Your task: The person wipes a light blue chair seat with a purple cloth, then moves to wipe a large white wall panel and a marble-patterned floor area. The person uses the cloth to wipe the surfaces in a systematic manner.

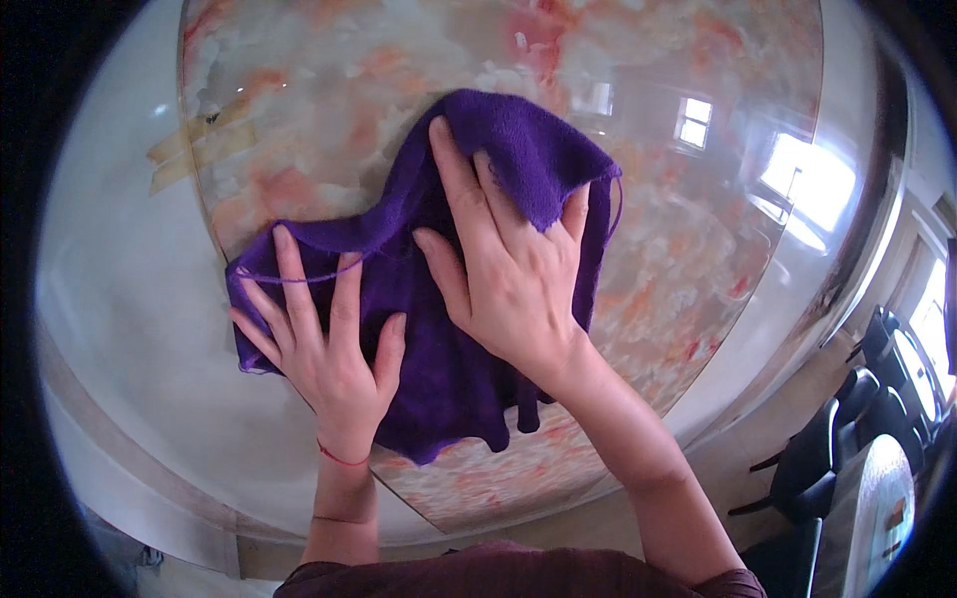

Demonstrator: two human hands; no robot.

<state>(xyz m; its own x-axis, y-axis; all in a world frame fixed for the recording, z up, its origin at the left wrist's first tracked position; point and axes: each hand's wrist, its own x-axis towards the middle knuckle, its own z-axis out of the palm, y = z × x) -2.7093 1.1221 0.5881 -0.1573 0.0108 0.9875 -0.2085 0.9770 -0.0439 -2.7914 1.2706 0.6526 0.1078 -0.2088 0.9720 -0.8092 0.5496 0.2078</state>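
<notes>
A purple cloth [441, 389] with frayed edges and a loose thread lies rumpled on a glossy, marble-patterned tabletop [658, 247]. My left hand [329, 359] rests on the cloth's left part, fingers spread, with a purple thread running across them. Further forward and to the right, my right hand [516, 276] presses on the cloth with its fingers apart. A folded flap of the cloth covers part of its middle fingers. Neither hand is closed around the fabric.
Yellowish tape strips [202, 146] cross the seam at the table's left, where a pale glossy surface [119, 247] borders the pattern. Black chairs [807, 456] and another table with a shiny top [871, 516] stand at the lower right. Window light reflects on the right side.
</notes>
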